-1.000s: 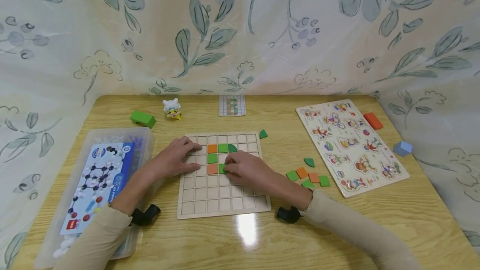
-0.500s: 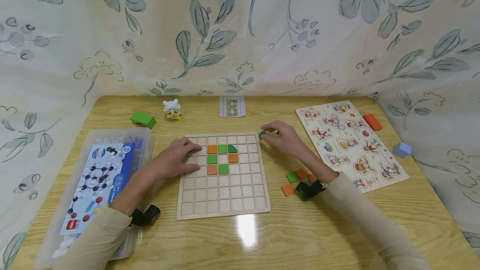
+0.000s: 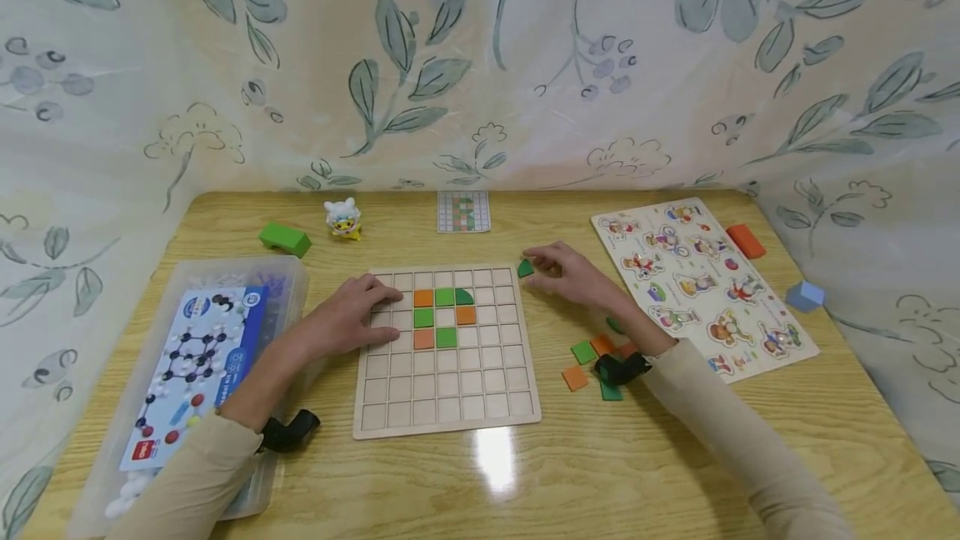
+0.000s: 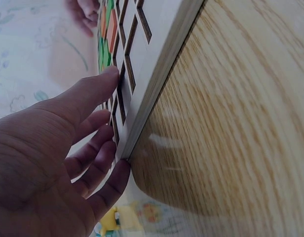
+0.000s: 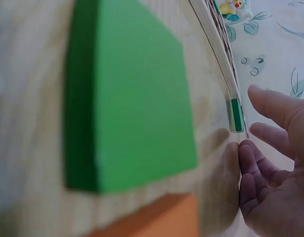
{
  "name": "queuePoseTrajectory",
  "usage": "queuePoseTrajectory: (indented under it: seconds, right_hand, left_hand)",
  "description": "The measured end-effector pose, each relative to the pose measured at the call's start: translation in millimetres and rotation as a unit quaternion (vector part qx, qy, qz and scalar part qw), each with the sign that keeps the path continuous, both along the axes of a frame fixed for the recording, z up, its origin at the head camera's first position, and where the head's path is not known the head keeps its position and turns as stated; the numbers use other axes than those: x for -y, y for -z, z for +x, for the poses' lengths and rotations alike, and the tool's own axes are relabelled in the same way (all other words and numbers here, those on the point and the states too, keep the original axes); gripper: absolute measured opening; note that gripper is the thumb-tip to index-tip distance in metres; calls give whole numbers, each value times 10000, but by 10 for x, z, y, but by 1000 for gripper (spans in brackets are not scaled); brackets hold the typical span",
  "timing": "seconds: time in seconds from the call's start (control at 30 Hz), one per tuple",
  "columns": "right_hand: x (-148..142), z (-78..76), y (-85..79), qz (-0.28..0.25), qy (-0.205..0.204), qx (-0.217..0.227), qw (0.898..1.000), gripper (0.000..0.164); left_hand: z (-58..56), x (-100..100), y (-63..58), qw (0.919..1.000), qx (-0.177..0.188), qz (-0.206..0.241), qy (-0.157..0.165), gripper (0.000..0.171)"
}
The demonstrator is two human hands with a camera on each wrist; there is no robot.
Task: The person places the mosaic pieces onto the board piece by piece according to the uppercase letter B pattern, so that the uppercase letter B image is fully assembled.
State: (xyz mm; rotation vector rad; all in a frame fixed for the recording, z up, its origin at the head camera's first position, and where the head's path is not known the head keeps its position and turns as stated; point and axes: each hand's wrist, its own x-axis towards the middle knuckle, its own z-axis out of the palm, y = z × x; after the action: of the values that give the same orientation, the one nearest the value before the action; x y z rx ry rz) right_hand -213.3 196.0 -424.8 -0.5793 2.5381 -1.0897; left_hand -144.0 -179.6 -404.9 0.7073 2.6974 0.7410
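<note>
My left hand (image 3: pixel 347 315) rests on the left side of a wooden grid board (image 3: pixel 416 390), thumb and fingers apart. In the left wrist view its thumb (image 4: pixel 95 91) touches the grid and its little finger lies at the edge. Orange and green square tiles sit in the board, among them an orange tile (image 3: pixel 466 315) below a dark green quarter-circle (image 3: pixel 463 297). My right hand (image 3: pixel 573 277) is beyond the board's far right corner, beside a loose green quarter-circle piece (image 3: pixel 524 268). In the right wrist view, thumb and index finger are spread apart near that piece (image 5: pixel 235 116).
Loose tiles, including an orange one (image 3: pixel 575 378), lie under the right wrist. A pattern card (image 3: pixel 463 212) and a small figurine (image 3: pixel 343 219) stand behind the board. A plastic box (image 3: pixel 277 473) is at left, a picture puzzle board (image 3: pixel 678 248) at right.
My right hand has left the board and moved right and back to the loose quarter-circle. An orange tile now shows in the board. Loose tiles under the wrist have shifted. The left hand stays put.
</note>
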Motion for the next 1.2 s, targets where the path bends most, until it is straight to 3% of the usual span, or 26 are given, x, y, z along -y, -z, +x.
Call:
queuePoseTrajectory:
  seconds: [0.3, 1.2]
  right_hand:
    - [-8, -41, 35, -197, 37, 346, 9992, 50]
    - [24, -84, 102, -210, 150, 100, 9996, 35]
  left_hand:
    - [-3, -2, 12, 10000, 11, -5, -4, 51]
    - [-3, 4, 35, 10000, -92, -27, -1, 50]
